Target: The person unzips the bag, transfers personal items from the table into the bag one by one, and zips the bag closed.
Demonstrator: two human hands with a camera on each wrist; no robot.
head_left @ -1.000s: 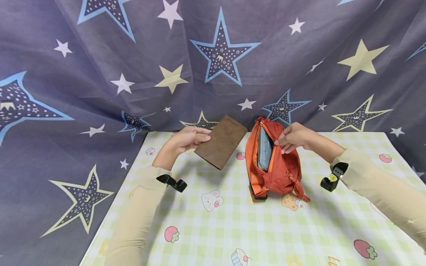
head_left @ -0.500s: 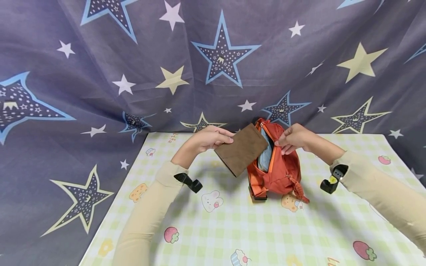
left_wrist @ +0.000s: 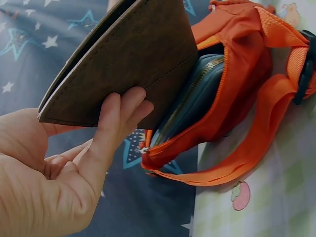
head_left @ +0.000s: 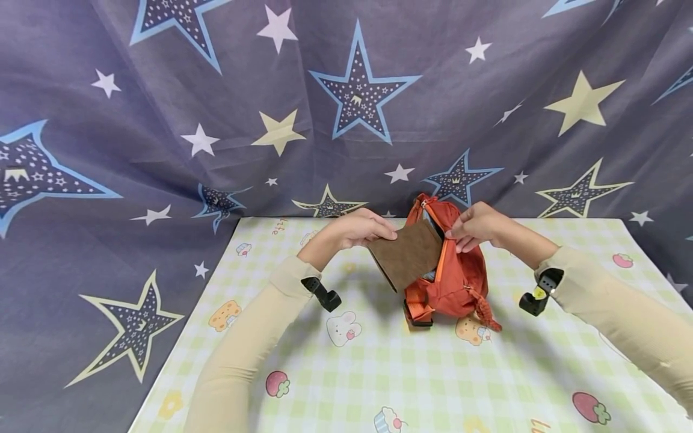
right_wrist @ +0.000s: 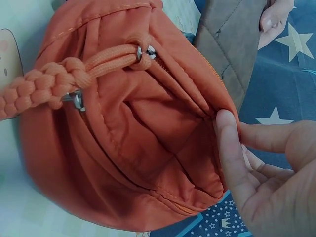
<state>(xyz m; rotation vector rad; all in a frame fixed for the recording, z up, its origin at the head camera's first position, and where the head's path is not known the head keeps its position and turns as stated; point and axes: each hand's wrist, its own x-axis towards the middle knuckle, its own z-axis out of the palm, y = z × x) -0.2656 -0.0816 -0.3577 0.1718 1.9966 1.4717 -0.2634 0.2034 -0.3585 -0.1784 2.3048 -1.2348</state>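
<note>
My left hand point(head_left: 367, 228) pinches a brown leather-look long wallet point(head_left: 406, 258) along its edge, thumb on one side and fingers on the other. In the left wrist view the wallet point(left_wrist: 148, 54) is folded in two leaves, slightly parted. Its far end overlaps the unzipped mouth of a red-orange waist bag point(head_left: 460, 285). A blue zipped pouch point(left_wrist: 197, 89) sits inside that bag. My right hand point(head_left: 476, 227) pinches the right edge of the bag's opening between thumb and fingers. Whether the wallet's tip is inside the mouth cannot be told.
An orange strap point(left_wrist: 247, 153) with a black buckle point(left_wrist: 303, 69) hangs from the bag. A braided cord pull point(right_wrist: 49, 86) dangles from its front zip. Beneath lies a green-checked tablecloth point(head_left: 335, 385); a dark star-printed curtain point(head_left: 216, 150) stands behind the table.
My left hand has carried the wallet rightward, from beside the bag to over its mouth, tilting it and covering most of the blue pouch. The right hand has kept its grip on the bag's edge.
</note>
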